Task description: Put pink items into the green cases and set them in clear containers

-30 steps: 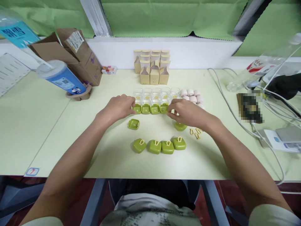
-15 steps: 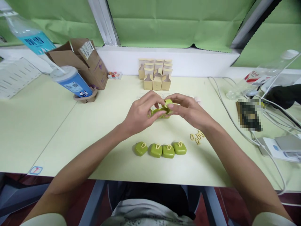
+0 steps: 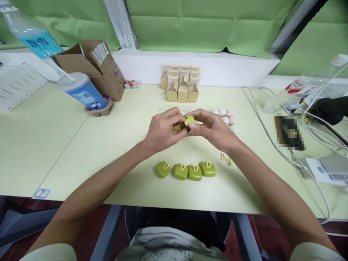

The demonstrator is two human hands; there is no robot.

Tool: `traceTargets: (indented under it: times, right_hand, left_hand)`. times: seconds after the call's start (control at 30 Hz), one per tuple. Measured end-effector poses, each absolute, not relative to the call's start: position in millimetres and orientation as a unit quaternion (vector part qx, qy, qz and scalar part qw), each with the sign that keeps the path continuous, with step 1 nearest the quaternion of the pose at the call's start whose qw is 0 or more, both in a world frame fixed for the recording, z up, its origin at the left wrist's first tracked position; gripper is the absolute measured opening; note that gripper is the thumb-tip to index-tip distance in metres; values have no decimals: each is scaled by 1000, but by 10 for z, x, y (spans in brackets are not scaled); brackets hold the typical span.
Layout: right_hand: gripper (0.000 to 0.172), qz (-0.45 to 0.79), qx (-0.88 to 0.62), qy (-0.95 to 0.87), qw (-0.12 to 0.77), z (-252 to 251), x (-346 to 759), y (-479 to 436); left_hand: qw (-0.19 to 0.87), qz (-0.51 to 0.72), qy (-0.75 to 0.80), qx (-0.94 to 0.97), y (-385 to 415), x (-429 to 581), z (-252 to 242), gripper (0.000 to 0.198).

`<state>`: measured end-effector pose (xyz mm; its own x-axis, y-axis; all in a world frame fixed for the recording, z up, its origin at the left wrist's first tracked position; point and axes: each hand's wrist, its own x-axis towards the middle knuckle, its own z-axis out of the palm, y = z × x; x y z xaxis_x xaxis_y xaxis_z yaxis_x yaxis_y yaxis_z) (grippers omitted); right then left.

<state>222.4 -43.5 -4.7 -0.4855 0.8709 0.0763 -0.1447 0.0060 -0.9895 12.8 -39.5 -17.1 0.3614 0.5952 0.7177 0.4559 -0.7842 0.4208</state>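
Observation:
Over the middle of the table, my left hand and my right hand meet around a small green plastic shell. Both are closed on it, the right thumb pressing its front; my left fingertips are partly hidden. More green pieces show under and behind my left fingers. Nearer to me lie several green rounded cases in a row, among them a leftmost case and a rightmost case, each with a pale yellow loop on top. Loose yellow loops lie beside my right forearm, which partly covers them.
Small open cardboard boxes stand against the back wall. White rounded pieces and clear plastic pieces lie behind my hands. At left are a blue cup and a brown carton; at right, a bottle and cables.
My hands have shifted slightly left and turned the green shell between them. More white pieces now show behind my right hand, and my right forearm covers more of the yellow loops.

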Motion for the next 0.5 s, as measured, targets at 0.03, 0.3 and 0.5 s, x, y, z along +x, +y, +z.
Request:
traceTargets:
  times: [0.03,0.3,0.5]
  right_hand:
    - [47,633,-316,-585,397,-39,2235,-430]
    - [48,638,-321,-580,393,-22,2264,-389]
    - [46,644,-315,-569,403,-47,2213,-423]
  left_hand:
    - [90,459,315,826,-375,116,-170,5]
    - [128,427,318,837,-281,70,-134,6]
    - [118,456,309,826,-310,93,-158,9]
